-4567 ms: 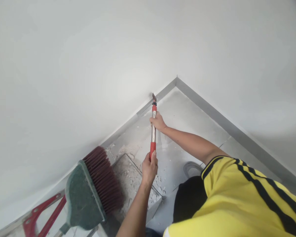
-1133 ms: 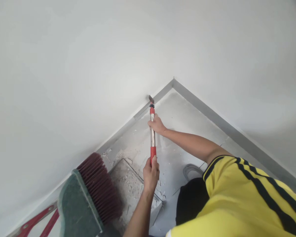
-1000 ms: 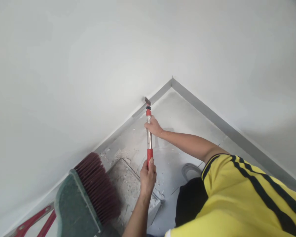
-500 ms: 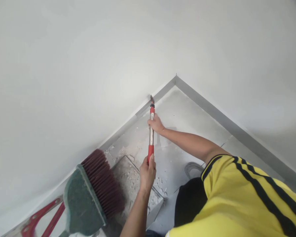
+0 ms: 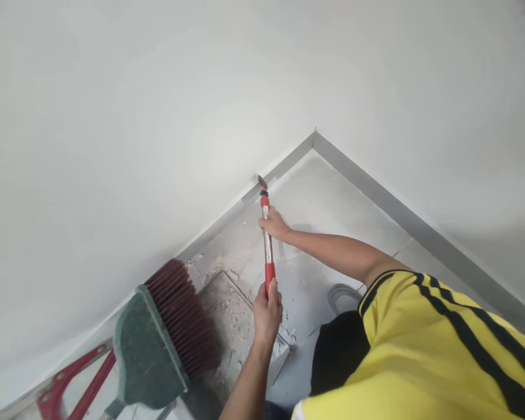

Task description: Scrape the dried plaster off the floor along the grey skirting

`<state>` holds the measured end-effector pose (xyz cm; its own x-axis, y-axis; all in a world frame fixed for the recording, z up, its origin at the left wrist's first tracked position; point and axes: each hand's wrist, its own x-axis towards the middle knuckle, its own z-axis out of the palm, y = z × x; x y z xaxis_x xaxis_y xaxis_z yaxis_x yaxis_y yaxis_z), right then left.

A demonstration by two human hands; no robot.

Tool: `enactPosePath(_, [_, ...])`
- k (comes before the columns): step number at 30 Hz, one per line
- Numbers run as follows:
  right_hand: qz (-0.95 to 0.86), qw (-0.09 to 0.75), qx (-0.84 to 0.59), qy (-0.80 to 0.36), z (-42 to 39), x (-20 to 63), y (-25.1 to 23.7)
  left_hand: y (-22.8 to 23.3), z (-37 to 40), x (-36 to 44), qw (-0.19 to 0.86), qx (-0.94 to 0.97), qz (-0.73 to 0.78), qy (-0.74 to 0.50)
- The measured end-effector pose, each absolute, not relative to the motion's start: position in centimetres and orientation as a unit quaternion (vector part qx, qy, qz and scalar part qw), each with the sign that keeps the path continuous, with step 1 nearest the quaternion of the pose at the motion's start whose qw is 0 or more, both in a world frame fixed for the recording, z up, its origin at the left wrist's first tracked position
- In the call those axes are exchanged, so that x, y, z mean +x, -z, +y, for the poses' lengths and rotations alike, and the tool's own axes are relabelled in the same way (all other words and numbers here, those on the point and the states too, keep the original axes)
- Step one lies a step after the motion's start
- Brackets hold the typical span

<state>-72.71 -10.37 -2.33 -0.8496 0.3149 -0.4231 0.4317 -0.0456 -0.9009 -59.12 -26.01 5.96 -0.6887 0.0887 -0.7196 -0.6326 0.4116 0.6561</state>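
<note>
Both my hands grip a long-handled scraper (image 5: 268, 249) with a silver shaft and red sleeves. My left hand (image 5: 267, 312) is closed around the red grip at the near end. Farther up, my right hand (image 5: 276, 224) is wrapped round the silver shaft just below the red collar. The scraper's dark, narrow head lies against the top edge of the grey skirting (image 5: 291, 160), where it meets the white wall (image 5: 179, 116). The shaft points away from me, tilted slightly left.
A green broom (image 5: 151, 350) with dark red bristles lies at lower left, over a dustpan (image 5: 225, 332) holding pale rubble. Behind the broom are red metal bars (image 5: 76, 379). Plaster crumbs litter the tiled floor (image 5: 324, 216). A grey slipper (image 5: 343, 296) shows beside my dark trousers.
The scraper's head has slid left and toward me along the skirting's top edge. My left hand has shifted slightly right and nearer me, tilting the shaft.
</note>
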Motion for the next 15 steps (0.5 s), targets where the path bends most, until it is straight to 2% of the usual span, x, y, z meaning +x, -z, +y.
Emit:
enactPosePath(5, [0.682, 0.008, 0.319, 0.658, -9.6, -73.0, 2.5, -5.7, -25.5, -59.6, 0.354, -0.134, 0.775, -0.505])
enactPosePath(10, [0.730, 0.074, 0.248, 0.633, -10.9, -72.0, 1.9, -5.3, -25.4, -57.3, 0.347, -0.214, 0.734, -0.543])
enactPosePath(15, [0.703, 0.027, 0.303, 0.643, -10.0, -72.6, 1.9, -5.4, -25.7, -59.0, 0.355, -0.152, 0.760, -0.523])
